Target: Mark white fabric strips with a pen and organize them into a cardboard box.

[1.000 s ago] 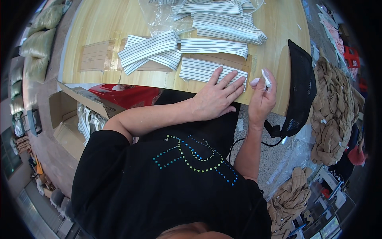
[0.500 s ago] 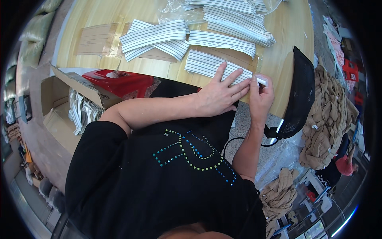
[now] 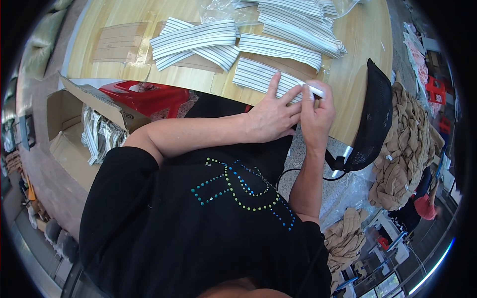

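Observation:
My left hand (image 3: 274, 115) lies flat with its fingers spread, the fingertips on a white fabric strip with dark stripes (image 3: 256, 75) at the table's near edge. Close beside it, my right hand (image 3: 318, 111) pinches a short white pen-like stick (image 3: 317, 92) over the right end of that strip. The tip of the stick is hidden by the fingers. Just beyond lies another striped strip (image 3: 280, 49) on a brown cardboard piece. Two more striped pieces cross each other to the left (image 3: 196, 42).
A pile of striped strips (image 3: 298, 30) and clear plastic (image 3: 226, 12) sit farther back on the wooden table (image 3: 119, 15). A black mesh-covered object (image 3: 370, 119) stands at the right edge. Left of me are an open carton (image 3: 64, 144) with striped fabric and a red stool (image 3: 149, 99).
My right hand and the white stick have shifted left and slightly farther up along the strip. My left hand stays on the fabric, nearly unmoved.

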Demonstrator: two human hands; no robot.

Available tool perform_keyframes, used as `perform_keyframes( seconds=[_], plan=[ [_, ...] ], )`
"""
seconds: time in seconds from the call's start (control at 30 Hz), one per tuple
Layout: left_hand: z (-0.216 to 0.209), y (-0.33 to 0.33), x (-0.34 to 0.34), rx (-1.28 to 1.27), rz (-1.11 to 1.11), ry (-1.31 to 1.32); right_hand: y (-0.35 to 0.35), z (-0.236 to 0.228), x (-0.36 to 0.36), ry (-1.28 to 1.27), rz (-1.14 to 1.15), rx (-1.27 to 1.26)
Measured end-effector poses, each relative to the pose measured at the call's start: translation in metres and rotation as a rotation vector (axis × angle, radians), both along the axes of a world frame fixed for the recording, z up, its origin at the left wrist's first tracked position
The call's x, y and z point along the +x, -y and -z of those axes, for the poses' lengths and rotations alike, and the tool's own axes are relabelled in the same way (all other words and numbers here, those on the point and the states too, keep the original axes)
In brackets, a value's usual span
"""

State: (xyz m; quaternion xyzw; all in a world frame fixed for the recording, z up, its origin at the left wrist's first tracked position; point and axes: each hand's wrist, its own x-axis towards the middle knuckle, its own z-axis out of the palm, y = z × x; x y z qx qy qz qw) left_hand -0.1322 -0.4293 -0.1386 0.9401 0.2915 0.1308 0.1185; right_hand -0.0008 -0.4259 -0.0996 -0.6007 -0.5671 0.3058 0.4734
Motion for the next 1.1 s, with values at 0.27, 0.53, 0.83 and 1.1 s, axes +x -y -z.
perform_keyframes(
  seconds=[0.27, 0.53, 0.83, 1.1],
  plan=[
    [0.007, 0.001, 0.004, 0.035, -0.019, -0.026, -0.012, 0.013, 0.002, 0.276, -0.161, -0.005],
    [0.019, 0.002, 0.008, -0.031, -0.074, 0.123, -0.022, 0.002, -0.034, 0.125, -0.201, -0.020],
    [0.027, -0.001, 0.014, -0.358, -0.059, 0.670, -0.030, -0.002, -0.040, 0.537, -0.240, -0.028],
    [0.002, -0.022, 0.000, 0.089, -0.061, 0.363, -0.072, 0.014, 0.013, 0.223, 0.241, 0.072]
  ],
)
